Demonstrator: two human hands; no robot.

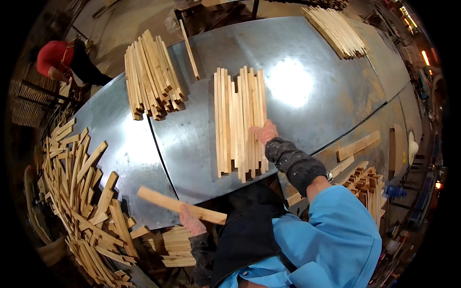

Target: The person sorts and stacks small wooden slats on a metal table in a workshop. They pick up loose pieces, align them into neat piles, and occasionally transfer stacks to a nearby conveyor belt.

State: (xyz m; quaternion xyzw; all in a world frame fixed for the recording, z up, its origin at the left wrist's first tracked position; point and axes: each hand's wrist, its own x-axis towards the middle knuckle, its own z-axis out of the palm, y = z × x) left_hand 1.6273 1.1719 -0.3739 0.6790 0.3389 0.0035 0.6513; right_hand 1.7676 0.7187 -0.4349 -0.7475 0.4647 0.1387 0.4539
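Observation:
My left hand (192,221), in a pinkish glove, grips a flat wooden slat (163,199) around its middle, near the front edge of the metal table (192,144). The slat tilts, its left end farther from me. Farther ahead, a bundle of long wooden strips (235,120) lies side by side on the table, their ends uneven. Against the right side of that bundle rests my right hand (265,132), gloved too, its fingers curled over the outermost strips. How firmly those fingers press cannot be made out. Dark sleeve covers wrap both forearms.
A loose heap of wooden pieces (91,192) covers the left end. Other strip stacks lie at the far left (151,72) and far right (336,31). One single strip (188,50) lies at the far edge. Notched pieces (367,187) sit at right. A person in red (55,60) bends beyond the table.

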